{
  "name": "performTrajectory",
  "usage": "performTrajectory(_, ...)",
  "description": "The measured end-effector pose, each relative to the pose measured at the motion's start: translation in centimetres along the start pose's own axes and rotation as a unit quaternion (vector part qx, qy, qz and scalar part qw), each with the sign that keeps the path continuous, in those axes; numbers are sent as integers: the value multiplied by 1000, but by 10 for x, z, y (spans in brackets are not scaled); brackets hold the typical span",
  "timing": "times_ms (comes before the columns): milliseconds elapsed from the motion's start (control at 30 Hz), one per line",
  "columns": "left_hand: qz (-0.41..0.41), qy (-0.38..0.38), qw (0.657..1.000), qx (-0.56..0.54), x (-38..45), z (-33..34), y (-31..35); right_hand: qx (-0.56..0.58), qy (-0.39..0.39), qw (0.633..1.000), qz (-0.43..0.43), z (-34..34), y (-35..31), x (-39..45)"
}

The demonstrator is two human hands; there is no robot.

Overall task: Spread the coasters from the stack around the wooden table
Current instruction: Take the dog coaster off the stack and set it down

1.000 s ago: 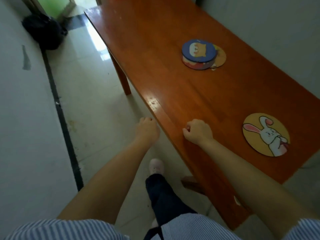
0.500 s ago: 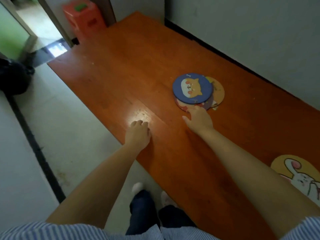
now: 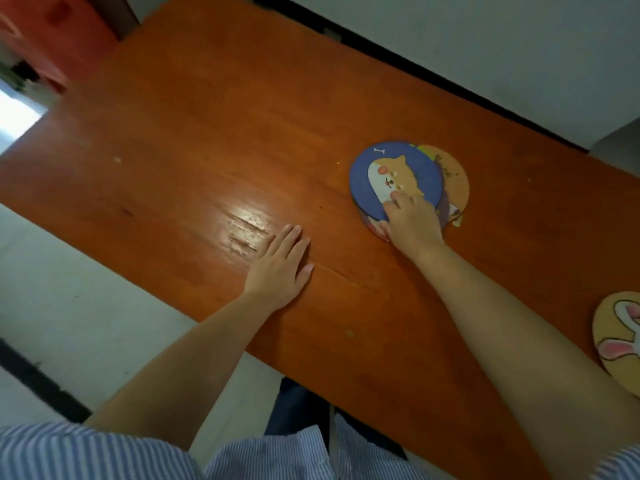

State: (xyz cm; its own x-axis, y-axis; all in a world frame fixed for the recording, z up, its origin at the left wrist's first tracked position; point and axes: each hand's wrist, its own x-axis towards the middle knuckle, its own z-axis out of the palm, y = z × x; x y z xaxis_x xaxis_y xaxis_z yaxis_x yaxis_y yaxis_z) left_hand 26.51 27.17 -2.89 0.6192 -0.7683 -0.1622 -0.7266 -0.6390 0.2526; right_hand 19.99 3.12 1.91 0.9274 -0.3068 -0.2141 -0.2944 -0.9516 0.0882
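A person's right hand is reaching across the wooden table and closing on the near edge of the stack of coasters, right of the frame's centre, with fingers lying over the top blue coaster, the one printed with a cartoon dog, and the thumb pressing at the stack's lower rim. An orange coaster is sticking out from under the blue one on the right side of the pile. The left hand is resting flat and open on the tabletop, palm down, fingers together, at centre frame, well apart from the stack and to its lower left, beside a bright glare patch on the wood. A yellow rabbit coaster is lying alone at the right edge of the frame, partly cut off, apart from both hands. Striped blue-and-white sleeves are filling the bottom of the frame.
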Motion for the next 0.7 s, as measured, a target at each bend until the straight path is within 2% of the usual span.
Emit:
performTrajectory(67,2,0,1000,-3,-1,2,1,-120,-28,992,-9,-7,-7,-6)
performTrajectory(133,5,0,1000,-2,-1,2,0,-191,10,981,-17,-10,-13,-9)
performTrajectory(167,6,1,1000,-4,0,3,-1,-169,12,986,-10,-13,-16,-10)
performTrajectory(233,6,3,1000,-10,1,2,-2,-42,2,999,6,-15,-12,-10)
performTrajectory(333,5,-1,999,-34,1,0,0,109,106,985,75,-22,-3,-35)
performTrajectory(433,-2,20,998,-63,-1,-6,2,169,214,961,45,-21,3,-83)
performTrajectory(467,-5,27,997,-67,-2,-8,3,179,225,957,30,-19,2,-101)
performTrajectory(567,-18,32,993,-110,-11,-15,19,192,218,957,22,0,-1,-153)
performTrajectory(700,-23,-39,981,-187,-37,-6,79,201,168,963,63,36,-5,-218)
